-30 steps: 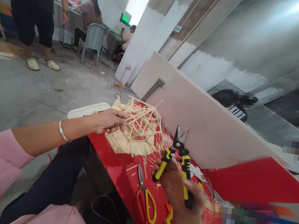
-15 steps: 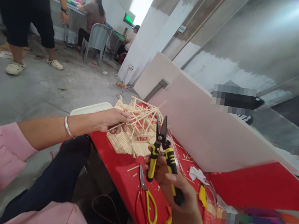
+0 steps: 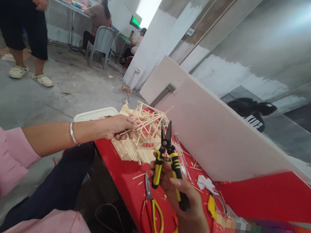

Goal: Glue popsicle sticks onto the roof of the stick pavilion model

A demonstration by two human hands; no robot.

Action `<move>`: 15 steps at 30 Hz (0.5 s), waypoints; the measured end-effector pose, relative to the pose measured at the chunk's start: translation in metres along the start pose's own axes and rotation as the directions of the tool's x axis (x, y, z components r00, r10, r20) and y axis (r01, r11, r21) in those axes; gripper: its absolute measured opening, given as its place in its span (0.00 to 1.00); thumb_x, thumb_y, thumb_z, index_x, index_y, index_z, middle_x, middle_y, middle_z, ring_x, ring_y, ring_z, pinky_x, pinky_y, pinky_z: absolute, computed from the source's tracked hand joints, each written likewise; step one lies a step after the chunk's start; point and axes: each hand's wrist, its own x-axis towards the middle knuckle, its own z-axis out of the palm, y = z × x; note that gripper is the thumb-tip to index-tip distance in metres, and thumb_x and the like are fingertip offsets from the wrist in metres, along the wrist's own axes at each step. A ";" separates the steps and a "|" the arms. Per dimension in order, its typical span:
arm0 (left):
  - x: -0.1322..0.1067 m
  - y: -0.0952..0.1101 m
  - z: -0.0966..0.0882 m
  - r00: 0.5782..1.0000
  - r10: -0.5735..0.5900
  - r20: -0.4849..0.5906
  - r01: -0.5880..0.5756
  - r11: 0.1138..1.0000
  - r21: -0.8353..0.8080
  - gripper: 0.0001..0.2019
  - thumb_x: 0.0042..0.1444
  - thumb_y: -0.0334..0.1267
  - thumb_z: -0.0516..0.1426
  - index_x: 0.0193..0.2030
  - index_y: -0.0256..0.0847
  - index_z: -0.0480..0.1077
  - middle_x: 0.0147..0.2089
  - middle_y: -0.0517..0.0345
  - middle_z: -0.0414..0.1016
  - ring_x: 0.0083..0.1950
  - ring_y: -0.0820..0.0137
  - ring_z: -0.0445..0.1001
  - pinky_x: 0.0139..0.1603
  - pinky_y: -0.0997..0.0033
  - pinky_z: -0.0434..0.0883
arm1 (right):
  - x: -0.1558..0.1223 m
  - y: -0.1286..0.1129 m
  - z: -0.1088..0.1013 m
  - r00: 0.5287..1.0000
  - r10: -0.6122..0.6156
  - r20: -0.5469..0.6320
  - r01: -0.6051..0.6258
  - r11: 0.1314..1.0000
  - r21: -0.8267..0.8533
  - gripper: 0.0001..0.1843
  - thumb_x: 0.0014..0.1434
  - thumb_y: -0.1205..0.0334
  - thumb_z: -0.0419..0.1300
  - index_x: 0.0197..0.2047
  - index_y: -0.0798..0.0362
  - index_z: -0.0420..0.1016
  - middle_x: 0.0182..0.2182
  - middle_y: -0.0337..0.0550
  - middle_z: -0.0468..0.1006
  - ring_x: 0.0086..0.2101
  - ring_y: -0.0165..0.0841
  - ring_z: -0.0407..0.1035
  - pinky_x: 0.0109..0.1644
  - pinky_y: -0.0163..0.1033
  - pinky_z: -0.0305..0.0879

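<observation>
My left hand (image 3: 121, 126) pinches a thin wooden stick at the left side of a lattice of wooden sticks (image 3: 151, 121). Beneath and around the lattice lie rows of pale sticks (image 3: 128, 149) on a red table (image 3: 116, 165). My right hand (image 3: 182, 188) is wrapped round the yellow-and-black handles of pruning shears (image 3: 164, 153). Their dark blades point up, a little apart, and nothing shows between them. Just below the shears lies a pair of scissors (image 3: 148, 205) with red and yellow handles.
A white tray (image 3: 95, 114) stands behind my left forearm. Large white boards (image 3: 201, 123) lean along the table's far side. White crumpled tissue (image 3: 205, 183) and stick offcuts lie to the right. A standing person (image 3: 15, 14) and a seated person (image 3: 100, 15) are in the background.
The blades of the shears have come closer together in my right hand. My left hand stays by the lattice. The standing person has shifted left, feet closer together.
</observation>
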 end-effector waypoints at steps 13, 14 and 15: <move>-0.001 0.001 0.001 1.000 0.000 0.001 0.000 1.000 -0.012 0.10 0.61 0.31 0.56 0.28 0.38 0.64 0.18 0.60 0.70 0.11 0.82 0.53 0.13 0.80 0.46 | -0.002 0.006 -0.006 0.999 0.028 0.021 -0.028 1.000 0.005 0.15 0.50 0.53 0.65 0.42 0.43 0.77 0.44 0.42 0.80 0.49 0.44 0.73 0.58 0.53 0.65; -0.002 0.001 0.001 1.000 -0.004 -0.001 0.004 1.000 -0.015 0.09 0.61 0.30 0.56 0.28 0.38 0.64 0.18 0.61 0.70 0.11 0.82 0.53 0.13 0.81 0.45 | -0.002 0.007 -0.007 0.999 0.028 0.018 -0.028 1.000 0.007 0.15 0.50 0.52 0.65 0.42 0.43 0.77 0.44 0.42 0.80 0.49 0.44 0.73 0.58 0.53 0.65; -0.002 0.001 0.001 1.000 -0.009 -0.005 0.009 1.000 -0.020 0.08 0.61 0.30 0.55 0.29 0.38 0.64 0.18 0.61 0.70 0.11 0.82 0.52 0.13 0.81 0.45 | -0.003 0.008 -0.008 0.999 0.031 0.015 -0.031 0.999 0.012 0.15 0.50 0.52 0.65 0.42 0.43 0.77 0.43 0.42 0.80 0.49 0.44 0.73 0.58 0.53 0.65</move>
